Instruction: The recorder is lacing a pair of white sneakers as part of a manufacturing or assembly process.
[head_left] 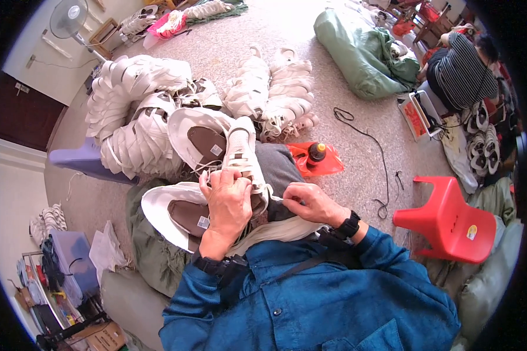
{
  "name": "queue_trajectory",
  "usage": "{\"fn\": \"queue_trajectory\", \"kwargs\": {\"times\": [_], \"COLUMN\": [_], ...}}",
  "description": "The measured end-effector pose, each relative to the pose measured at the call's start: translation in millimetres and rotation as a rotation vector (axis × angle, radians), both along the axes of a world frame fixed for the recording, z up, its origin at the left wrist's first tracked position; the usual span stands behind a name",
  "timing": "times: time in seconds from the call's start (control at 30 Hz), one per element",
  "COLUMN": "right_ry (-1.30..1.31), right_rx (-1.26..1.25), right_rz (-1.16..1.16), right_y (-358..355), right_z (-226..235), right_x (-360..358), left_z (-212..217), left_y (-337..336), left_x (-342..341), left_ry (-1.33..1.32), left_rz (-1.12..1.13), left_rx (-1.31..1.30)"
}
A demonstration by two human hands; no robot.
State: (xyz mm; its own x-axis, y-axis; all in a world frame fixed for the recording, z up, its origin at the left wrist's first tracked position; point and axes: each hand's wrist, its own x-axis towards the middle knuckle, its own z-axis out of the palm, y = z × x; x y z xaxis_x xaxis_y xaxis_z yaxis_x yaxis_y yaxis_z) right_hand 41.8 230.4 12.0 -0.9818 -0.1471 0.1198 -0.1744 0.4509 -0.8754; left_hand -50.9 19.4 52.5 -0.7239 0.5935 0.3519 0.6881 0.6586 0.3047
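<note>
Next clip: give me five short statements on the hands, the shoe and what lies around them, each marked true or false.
1. Both hands, left hand and right hand, are at the white shoe on the lap. True.
2. The plastic stool is blue. False: red.
3. White shoe uppers are piled on the floor ahead. True.
4. A fan stands at upper left. True.
5. The dark-capped bottle is in the right hand. False: it lies on the floor.

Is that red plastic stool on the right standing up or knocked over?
Knocked over. The red stool lies on its side on the floor, seat facing sideways and a leg pointing left.
</note>
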Motion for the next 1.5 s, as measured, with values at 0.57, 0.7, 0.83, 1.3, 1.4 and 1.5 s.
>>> {"fn": "queue_trajectory", "kwargs": {"times": [0.57, 0.7, 0.83, 1.3, 1.4, 1.5], "right_ry": [-0.022, -0.041, 0.132, -0.008, -0.014, -0.108], "right_rx": [0.057, 0.041, -0.062, 0.382, 0.525, 0.651], "right_rz": [0.037, 0.053, 0.036, 0.356, 0.299, 0.280], "right_y": [1.5, 0.4, -14.5, -35.4, -27.4, -22.1], "right_z": [7.2, 21.7, 51.7, 28.1, 24.6, 23.8], "right_x": [1.3, 0.7, -2.6, 4.3, 9.8, 15.8], "left_z": [7.3, -8.3, -12.1, -29.1, -38.5, -43.8], "left_y": [-50.7, -45.0, -29.9, -28.3, -24.3, -24.9], "left_x": [0.9, 1.8, 4.2, 4.4, 11.6, 15.6], "left_ry": [-1.095, -0.603, -0.477, -0.757, -0.896, -0.774], "left_rz": [0.146, 0.141, 0.230, 0.310, 0.319, 0.238], "left_rx": [0.876, 0.893, 0.975, 1.085, 1.170, 0.967]}}
